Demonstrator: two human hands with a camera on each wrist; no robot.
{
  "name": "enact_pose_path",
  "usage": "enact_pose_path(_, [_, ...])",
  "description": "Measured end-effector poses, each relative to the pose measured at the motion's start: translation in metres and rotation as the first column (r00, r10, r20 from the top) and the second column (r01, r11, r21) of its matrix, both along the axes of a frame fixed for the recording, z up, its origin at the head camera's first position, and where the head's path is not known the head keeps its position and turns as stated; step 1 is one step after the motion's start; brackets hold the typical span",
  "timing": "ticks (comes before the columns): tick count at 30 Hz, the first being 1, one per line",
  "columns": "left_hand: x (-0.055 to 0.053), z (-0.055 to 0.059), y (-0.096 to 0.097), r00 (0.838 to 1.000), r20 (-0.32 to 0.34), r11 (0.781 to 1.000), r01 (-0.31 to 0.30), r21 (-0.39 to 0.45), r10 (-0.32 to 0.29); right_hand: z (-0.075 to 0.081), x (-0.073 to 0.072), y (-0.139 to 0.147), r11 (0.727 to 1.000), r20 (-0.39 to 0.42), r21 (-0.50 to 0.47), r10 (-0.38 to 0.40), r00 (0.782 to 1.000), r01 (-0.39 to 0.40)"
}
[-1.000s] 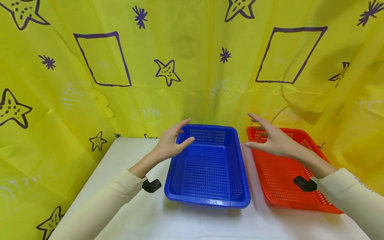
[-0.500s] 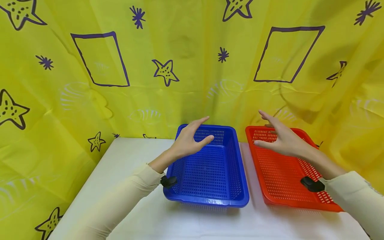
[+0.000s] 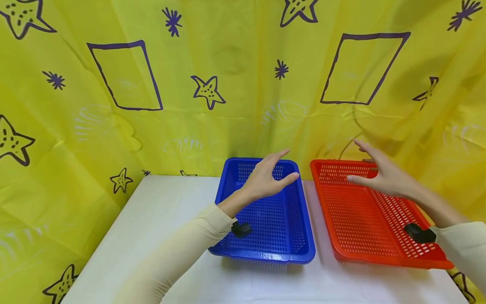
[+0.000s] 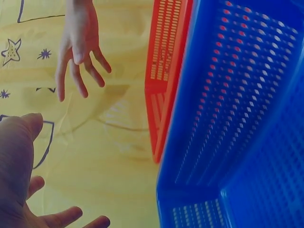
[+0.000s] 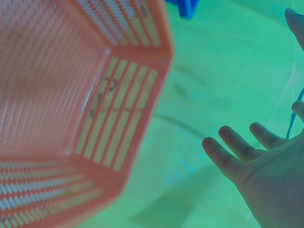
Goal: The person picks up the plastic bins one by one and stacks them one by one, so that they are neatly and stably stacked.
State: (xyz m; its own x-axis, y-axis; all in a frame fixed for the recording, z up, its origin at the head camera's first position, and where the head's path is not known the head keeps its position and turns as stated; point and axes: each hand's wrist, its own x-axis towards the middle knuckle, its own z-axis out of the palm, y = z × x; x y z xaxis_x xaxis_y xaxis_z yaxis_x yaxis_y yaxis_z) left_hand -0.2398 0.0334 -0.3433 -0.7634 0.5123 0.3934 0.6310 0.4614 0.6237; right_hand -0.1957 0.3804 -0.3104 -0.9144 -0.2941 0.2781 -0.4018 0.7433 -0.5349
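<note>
Yellow curtain (image 3: pixel 235 122); left hand (image 3: pixel 265 179) over blue basket (image 3: pixel 269 256), right hand (image 3: pixel 387 175) over red (image 3: pixel 379 258) (fingers apart).

The head view is bright. A soft shadow lies under the near edge of the blue basket (image 3: pixel 265 256), which shines a little. Dim shadows fall on the yellow cloth (image 3: pixel 425 84) at right. The left wrist view is darker. The right wrist view looks green, its red basket (image 5: pixel 47 85) pale and blurry.
</note>
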Motion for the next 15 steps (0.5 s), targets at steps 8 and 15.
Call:
enact_pose_path(8, [0.006,-0.002,0.036,0.997,0.077,1.000,0.002,-0.023,0.000,0.001,0.002,0.044,0.996,0.051,0.046,-0.072,0.996,0.070])
enact_pose_path(15, [0.013,-0.004,0.065,0.989,0.149,1.000,0.001,-0.006,-0.001,-0.002,0.005,0.078,0.989,0.097,0.076,-0.131,0.987,0.124])
